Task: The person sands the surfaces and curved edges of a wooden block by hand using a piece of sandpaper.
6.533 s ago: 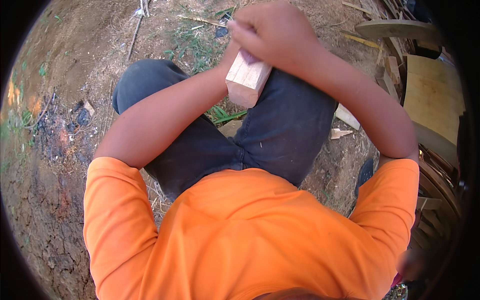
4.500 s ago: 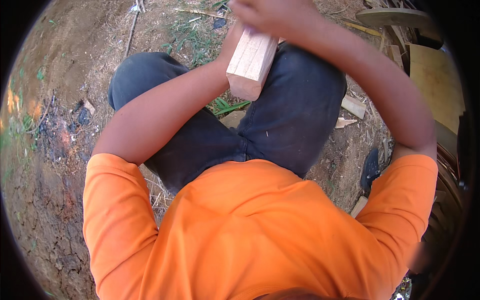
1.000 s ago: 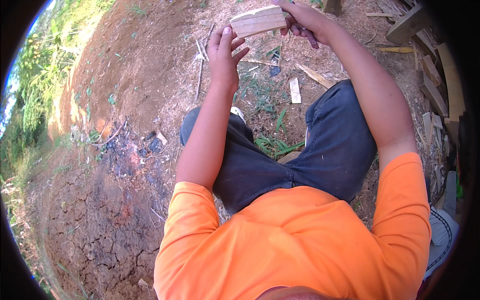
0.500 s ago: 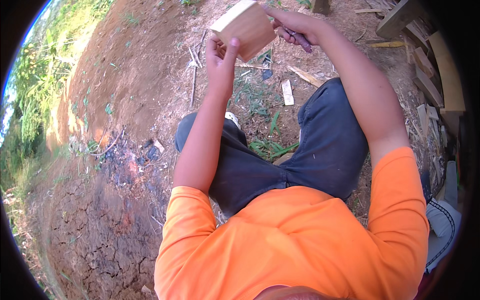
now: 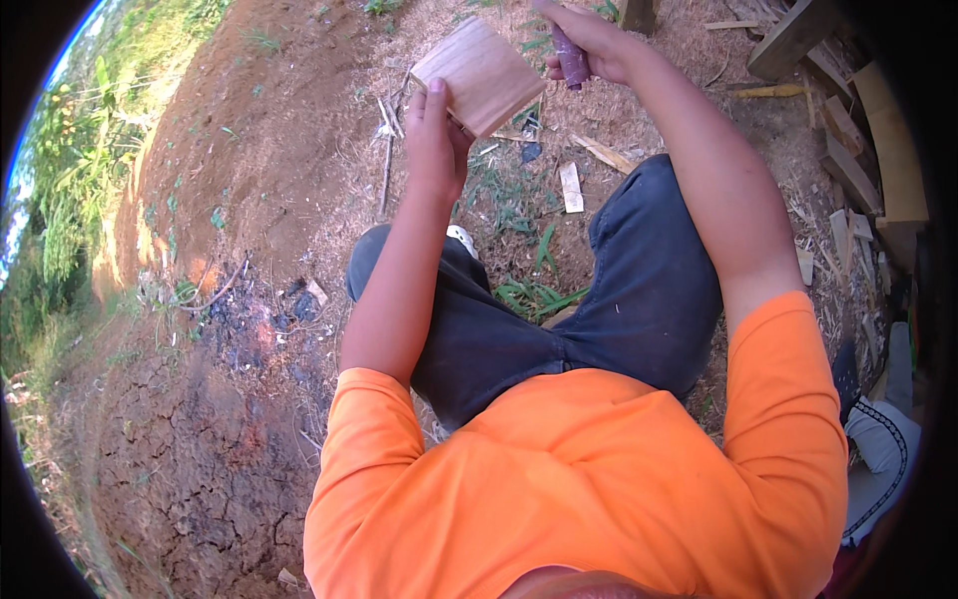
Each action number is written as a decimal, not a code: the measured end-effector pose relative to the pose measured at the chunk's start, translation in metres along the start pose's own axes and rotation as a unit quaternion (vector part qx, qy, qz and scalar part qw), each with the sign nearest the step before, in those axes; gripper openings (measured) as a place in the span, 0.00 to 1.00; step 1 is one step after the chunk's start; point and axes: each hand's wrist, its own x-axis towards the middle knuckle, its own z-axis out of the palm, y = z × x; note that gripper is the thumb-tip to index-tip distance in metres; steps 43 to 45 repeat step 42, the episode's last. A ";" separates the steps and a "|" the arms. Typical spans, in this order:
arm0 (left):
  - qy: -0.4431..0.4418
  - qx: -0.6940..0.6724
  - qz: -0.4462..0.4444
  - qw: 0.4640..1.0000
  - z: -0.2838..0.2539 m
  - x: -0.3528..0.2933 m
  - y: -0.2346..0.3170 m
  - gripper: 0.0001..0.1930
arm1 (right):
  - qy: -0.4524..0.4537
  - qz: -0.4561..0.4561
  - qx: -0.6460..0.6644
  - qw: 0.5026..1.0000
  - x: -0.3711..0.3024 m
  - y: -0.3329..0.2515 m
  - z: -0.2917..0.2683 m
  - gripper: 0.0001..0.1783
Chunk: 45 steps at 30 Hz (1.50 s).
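My left hand (image 5: 435, 145) grips a pale wooden block (image 5: 481, 78) by its near left edge, with the thumb lying on the broad face. The block is tilted and held up above the ground, out beyond my knees. To its right, my right hand (image 5: 602, 48) is closed around a rolled strip of purplish sandpaper (image 5: 570, 60). A small gap separates the sandpaper from the block. Some fingers of the right hand are hidden behind its back and the strip.
Wood offcuts (image 5: 572, 188) and shavings lie on the dirt between my knees (image 5: 654, 240). Boards (image 5: 893, 150) are stacked at the right, below a thick beam (image 5: 791, 40). Grey clothing with a dark trim (image 5: 878, 459) shows at the lower right. Charred bits (image 5: 244, 314) lie to the left.
The block has turned so its broad face shows more, and dropped slightly. My right hand has come away from it, and the sandpaper now points more upright.
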 end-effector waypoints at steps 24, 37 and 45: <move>0.107 0.479 0.276 0.827 -0.088 -0.181 0.098 0.22 | -0.192 -0.337 -0.089 0.917 -0.136 -0.015 0.152 0.24; 0.213 0.709 0.273 0.614 -0.037 -0.158 0.094 0.25 | -0.130 -0.390 -0.196 0.890 -0.172 -0.004 0.184 0.28; 0.208 0.724 0.286 0.592 -0.030 -0.152 0.087 0.26 | -0.117 -0.389 -0.153 0.901 -0.163 0.005 0.188 0.32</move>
